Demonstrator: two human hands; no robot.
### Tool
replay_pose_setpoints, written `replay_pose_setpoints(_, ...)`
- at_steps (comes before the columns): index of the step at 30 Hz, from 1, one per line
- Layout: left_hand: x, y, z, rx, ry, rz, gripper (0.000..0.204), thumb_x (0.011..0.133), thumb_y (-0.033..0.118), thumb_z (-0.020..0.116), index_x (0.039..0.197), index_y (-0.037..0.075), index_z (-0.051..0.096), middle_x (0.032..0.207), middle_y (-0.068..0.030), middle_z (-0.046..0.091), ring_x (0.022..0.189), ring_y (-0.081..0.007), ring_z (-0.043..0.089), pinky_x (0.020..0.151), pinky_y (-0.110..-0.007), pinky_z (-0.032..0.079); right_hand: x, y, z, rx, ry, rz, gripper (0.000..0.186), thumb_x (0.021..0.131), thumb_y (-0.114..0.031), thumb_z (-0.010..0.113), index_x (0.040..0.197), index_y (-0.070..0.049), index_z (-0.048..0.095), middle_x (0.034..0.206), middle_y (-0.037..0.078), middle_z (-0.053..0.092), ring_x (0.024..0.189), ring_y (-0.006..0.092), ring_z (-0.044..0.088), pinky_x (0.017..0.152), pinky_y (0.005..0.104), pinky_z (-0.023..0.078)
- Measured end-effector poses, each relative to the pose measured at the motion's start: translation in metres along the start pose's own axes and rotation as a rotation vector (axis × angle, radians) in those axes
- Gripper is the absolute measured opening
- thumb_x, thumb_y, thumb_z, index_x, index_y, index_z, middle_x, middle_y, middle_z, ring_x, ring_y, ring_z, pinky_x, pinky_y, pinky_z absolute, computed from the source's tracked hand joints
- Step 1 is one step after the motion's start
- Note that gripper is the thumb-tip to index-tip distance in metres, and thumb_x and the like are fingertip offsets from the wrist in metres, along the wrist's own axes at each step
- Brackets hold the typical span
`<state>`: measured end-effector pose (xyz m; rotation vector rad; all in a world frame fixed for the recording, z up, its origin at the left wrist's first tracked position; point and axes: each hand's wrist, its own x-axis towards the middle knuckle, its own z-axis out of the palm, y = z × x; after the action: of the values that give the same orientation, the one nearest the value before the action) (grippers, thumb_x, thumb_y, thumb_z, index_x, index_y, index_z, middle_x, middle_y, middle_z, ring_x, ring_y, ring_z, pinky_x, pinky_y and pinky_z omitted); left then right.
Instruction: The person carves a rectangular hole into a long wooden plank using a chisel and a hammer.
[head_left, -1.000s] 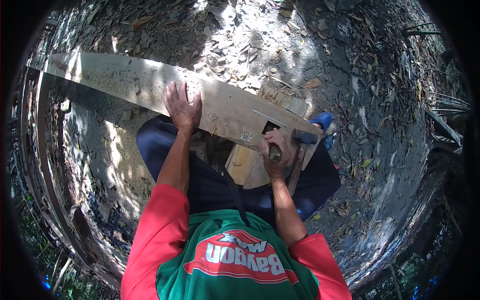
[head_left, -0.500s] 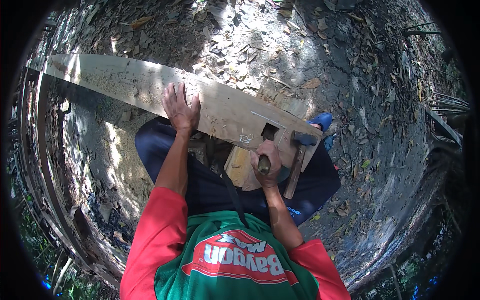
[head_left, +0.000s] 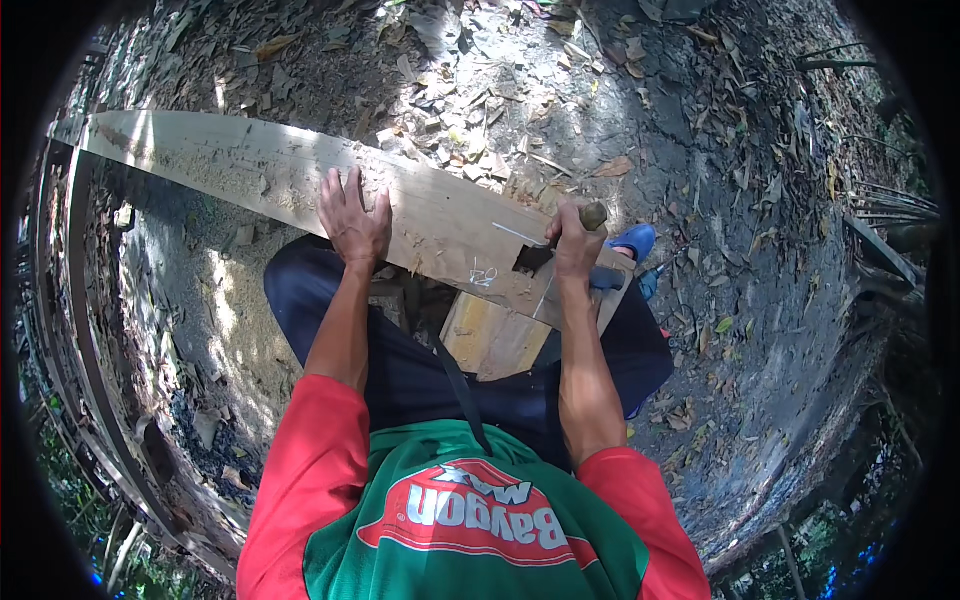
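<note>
Over the legs (head_left: 642,350), board (head_left: 440,225) prob. stiff, heavyish — best held by long edges; L grip (head_left: 355,225) spread on it, R grip (head_left: 576,246) clenched round tool handle (head_left: 594,215).

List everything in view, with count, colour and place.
Plank: one, pale tan, across the lap
Hole: one, dark, right part of plank
Chisel: one, brown handle, in right hand
Hammer: one, dark head, on plank's right end
Block: at least one, yellow-brown, by plank's near edge
Leaves: many, mostly brown, on ground
Ground: one, grey-brown, all around
Shirt: one, green and red, on person
Trousers: one pair, dark blue, on person
Shoe: one, blue, beyond plank
Left hand: one, bare, flat on plank
Right hand: one, bare, around handle
</note>
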<state>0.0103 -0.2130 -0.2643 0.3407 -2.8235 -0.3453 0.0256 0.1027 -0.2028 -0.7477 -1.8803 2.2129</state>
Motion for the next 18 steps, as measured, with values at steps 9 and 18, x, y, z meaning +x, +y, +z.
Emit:
replay_pose_setpoints(9,0.0,-0.001,0.001,-0.015,0.021,0.011,0.066,0.088,0.049,0.064,0.146,0.02,0.049,0.157,-0.0154,0.036,0.148,-0.0359,0.027,0.12,-0.055,0.019,0.018,-0.009,0.001,0.114,0.208,0.048,0.028,0.087,-0.014,0.065,0.064,-0.007,0.052,0.052,0.0,0.048,0.042,0.0115,0.049,0.041,0.0275,0.04)
replay_pose_setpoints(18,-0.01,-0.009,0.003,-0.018,0.015,0.002,0.064,0.088,0.048,0.064,0.144,0.019,0.051,0.156,-0.0156,0.037,0.147,-0.0362,0.029,0.119,-0.056,0.021,-0.022,-0.067,-0.003,0.179,0.108,0.044,0.02,0.089,-0.01,0.065,0.076,-0.007,0.051,0.058,0.002,0.05,0.046,0.0121,0.048,0.045,0.028,0.041)
